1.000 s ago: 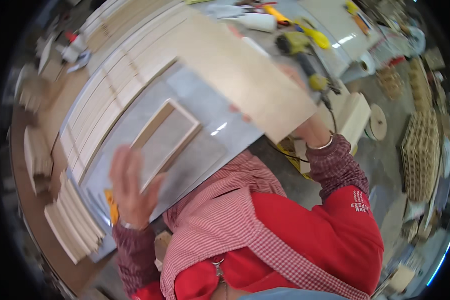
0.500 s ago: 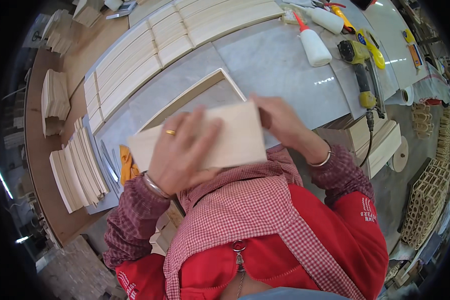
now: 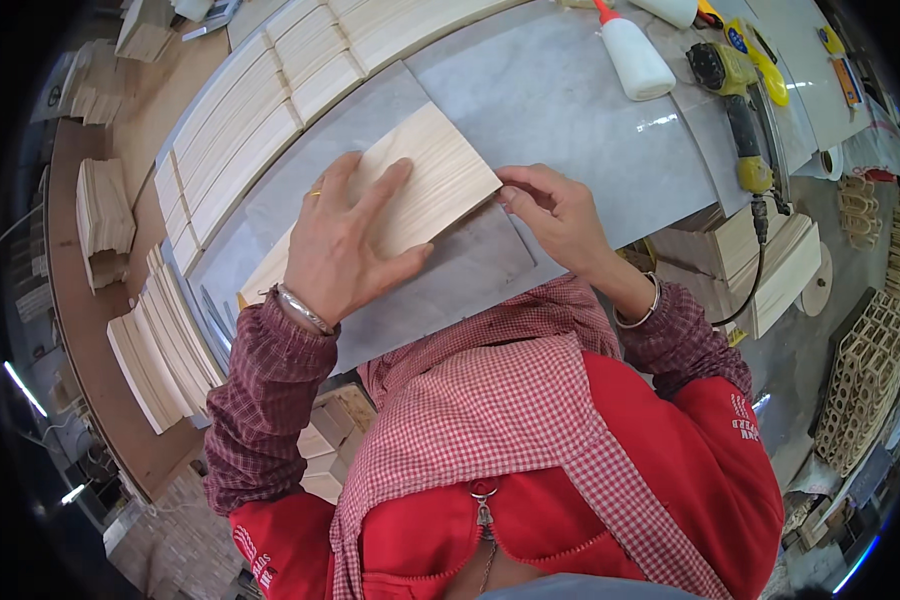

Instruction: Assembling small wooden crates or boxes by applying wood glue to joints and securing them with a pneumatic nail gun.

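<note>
A pale rectangular wooden panel lies slantwise over the grey work surface, its near long edge casting a shadow. My left hand rests on top of the panel, fingers spread and thumb out to the side. At the panel's right corner my right hand is closed, with thumb and forefinger pinched at the edge. The light wooden frame seen earlier is out of sight, and whether it sits under the panel I cannot tell.
Bundled wooden strips line the far left. A white glue bottle and a yellow-and-black air tool with a hose lie at the right. Stacked boards stand at left; more wood sits beyond the right edge.
The wooden panel has gone from in front of my body, farther out and down onto the work surface. The frame no longer shows. My right hand has moved to the panel's corner.
</note>
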`<state>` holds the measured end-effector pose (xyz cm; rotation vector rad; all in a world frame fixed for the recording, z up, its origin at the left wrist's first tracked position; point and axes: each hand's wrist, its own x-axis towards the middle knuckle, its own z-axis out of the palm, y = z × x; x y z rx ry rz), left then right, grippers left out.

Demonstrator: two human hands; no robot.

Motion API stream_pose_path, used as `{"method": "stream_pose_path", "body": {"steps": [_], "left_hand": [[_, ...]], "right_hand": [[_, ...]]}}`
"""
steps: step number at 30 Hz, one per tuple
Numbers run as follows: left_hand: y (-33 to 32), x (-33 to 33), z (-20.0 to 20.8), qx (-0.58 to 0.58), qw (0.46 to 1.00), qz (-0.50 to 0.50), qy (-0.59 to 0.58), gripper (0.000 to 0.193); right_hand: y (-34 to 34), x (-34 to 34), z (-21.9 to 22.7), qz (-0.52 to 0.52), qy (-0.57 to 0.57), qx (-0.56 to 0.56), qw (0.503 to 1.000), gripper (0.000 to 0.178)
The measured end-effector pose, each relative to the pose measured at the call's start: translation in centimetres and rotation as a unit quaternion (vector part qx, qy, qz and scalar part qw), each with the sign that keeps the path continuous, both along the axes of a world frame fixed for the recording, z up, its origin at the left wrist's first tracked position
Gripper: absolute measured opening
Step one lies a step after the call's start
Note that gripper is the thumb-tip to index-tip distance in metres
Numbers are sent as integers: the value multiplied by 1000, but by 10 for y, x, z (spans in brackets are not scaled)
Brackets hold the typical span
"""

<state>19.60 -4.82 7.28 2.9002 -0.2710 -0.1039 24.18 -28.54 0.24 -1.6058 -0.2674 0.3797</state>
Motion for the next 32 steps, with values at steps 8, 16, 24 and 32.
{"method": "stream_pose_path", "body": {"steps": [8,16,24,32], "left_hand": [[6,-4,-14,10,1000,-17,5,76],[9,-5,-16,26,999,-24,1,76],[10,-5,-15,25,999,-35,14,76],[7,-9,-15,21,999,-48,5,77]], "right_hand": [[3,-2,-2,6,-131,-57,990,22],[5,-2,-9,-15,-235,-81,969,20],[6,-6,-12,-31,-294,-99,950,21],[6,-15,-13,-42,-307,-88,947,25]]}}
